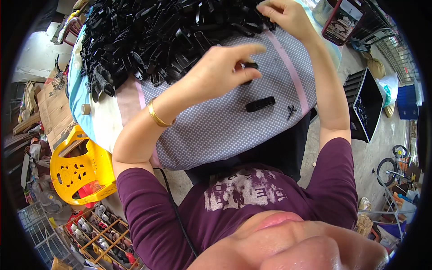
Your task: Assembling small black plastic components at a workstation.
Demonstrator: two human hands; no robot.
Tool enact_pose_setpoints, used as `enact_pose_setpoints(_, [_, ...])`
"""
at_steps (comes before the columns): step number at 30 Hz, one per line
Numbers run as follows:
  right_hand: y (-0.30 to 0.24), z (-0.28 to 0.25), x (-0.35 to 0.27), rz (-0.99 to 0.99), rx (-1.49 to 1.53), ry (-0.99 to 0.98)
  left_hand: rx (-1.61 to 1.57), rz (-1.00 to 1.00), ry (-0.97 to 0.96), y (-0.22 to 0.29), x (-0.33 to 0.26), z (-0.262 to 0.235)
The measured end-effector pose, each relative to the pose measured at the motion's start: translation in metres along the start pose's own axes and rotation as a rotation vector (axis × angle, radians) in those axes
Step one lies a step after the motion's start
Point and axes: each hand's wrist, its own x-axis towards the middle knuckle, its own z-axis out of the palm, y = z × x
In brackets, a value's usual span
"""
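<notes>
A large heap of black plastic buckle-like pieces (pixel 157 36) covers the far part of a round table. My left hand (pixel 220 69), with a gold bangle at the wrist, is over the cloth in front of the heap. Its index finger and thumb are spread apart. A small black piece (pixel 253 66) shows behind that thumb; whether they touch, I cannot tell. Up at the heap's right edge, my right hand (pixel 285 15) has its fingertips pinched together, and what they hold is not clear. Nearer me lie a long black clip-like piece (pixel 260 104) and a small black cross-shaped piece (pixel 291 111).
Dotted grey cloth (pixel 202 135) with pink stripes covers the table. A tape roll (pixel 85 109) sits at its left edge, beside a yellow plastic chair (pixel 81 166). On the right stands a black crate (pixel 366 105); a phone-like screen (pixel 344 20) is at the far right.
</notes>
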Motion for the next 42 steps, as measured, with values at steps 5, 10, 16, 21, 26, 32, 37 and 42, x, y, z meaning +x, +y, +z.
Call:
enact_pose_setpoints(5, [-0.012,0.009,-0.011,-0.491,-0.454,0.003,0.673,0.205,0.283,-0.015,-0.003,-0.004])
enact_pose_setpoints(10, [-0.008,0.043,-0.021,-0.502,-0.64,0.092,0.998,0.064,0.279,-0.029,-0.007,-0.008])
enact_pose_setpoints(16, [-0.005,0.049,-0.022,-0.458,-0.563,0.04,0.93,0.069,0.284,-0.033,-0.004,-0.006])
enact_pose_setpoints(21, [-0.014,0.039,-0.018,-0.158,0.31,-0.059,0.662,0.249,0.55,-0.031,0.005,-0.01])
enact_pose_setpoints(26, [-0.039,0.05,-0.03,0.025,0.825,0.07,-0.554,-0.178,0.471,-0.042,0.01,-0.018])
enact_pose_setpoints(32, [-0.035,0.058,-0.037,-0.363,0.389,0.06,-0.991,-0.176,0.416,-0.047,0.01,-0.017])
enact_pose_setpoints(37, [-0.04,0.056,-0.037,-0.561,0.084,0.081,-0.981,-0.211,0.465,-0.047,0.009,-0.021])
enact_pose_setpoints(42, [-0.037,0.058,-0.039,-0.487,0.195,0.086,-0.876,-0.15,0.495,-0.042,0.011,-0.021])
